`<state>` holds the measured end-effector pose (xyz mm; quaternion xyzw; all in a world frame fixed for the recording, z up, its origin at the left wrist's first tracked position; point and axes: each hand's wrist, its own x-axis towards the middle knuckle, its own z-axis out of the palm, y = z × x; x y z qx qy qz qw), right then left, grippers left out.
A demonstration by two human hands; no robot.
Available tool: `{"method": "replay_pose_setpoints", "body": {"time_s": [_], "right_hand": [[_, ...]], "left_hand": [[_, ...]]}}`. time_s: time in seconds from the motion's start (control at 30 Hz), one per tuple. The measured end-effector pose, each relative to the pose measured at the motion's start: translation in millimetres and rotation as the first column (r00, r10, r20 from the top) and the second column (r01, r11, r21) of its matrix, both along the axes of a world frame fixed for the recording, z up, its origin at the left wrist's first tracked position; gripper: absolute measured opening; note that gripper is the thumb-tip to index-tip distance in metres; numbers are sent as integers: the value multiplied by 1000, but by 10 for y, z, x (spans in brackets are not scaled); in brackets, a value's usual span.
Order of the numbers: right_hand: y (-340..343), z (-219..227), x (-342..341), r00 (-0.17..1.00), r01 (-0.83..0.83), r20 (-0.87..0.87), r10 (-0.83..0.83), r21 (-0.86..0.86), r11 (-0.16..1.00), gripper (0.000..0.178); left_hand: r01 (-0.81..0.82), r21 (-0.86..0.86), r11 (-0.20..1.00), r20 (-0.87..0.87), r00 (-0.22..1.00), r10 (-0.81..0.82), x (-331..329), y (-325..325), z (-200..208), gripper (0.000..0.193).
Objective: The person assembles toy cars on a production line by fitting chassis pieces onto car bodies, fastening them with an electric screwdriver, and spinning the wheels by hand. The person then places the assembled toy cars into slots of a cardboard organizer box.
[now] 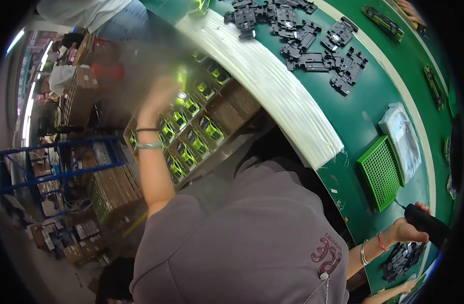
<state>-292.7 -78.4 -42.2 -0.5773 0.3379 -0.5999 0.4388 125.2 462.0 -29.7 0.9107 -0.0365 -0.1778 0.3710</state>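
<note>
Green worktop [374, 109] in a factory, cardboard tray [227, 109] beside it.
Left hand [158, 99], blurred, grip unclear, reaches over the tray's upright green toy cars [189, 139]; right hand [409, 228] clenches a black tool [429, 225].

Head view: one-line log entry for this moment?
left hand | at carton of green toy cars, blurred | right hand | gripping black tool

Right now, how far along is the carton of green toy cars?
Done: most cells of the divided carton hold green toy cars. In hand: left hand reaches over it, blurred; right hand grips a black screwdriver. Left: empty cells, black chassis pile.
</note>
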Motion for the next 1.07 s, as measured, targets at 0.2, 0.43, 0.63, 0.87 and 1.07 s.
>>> {"method": "replay_pose_setpoints", "body": {"time_s": [0.2,0.43,0.63,0.87,1.07], "right_hand": [[69,71,-40,998,66,22,-65,-45,997,102],[211,-27,89,992,-10,123,12,-16,1000,92],[311,82,135,986,36,161,-35,-4,999,88],[335,87,214,987,10,163,-6,-23,1000,87],[312,42,104,994,-30,106,38,-72,997,85]], "left_hand": [[-269,41,962,-354,897,265,-507,-456,-1402,54],[114,660,743,-56,993,-102,-460,-496,-1757,32],[408,102,907,-171,906,-388,-15,-1336,207,39],[823,284,491,750,129,-649,324,-3759,780,31],[808,504,304,623,-96,-776,696,-5605,330,40]]}}
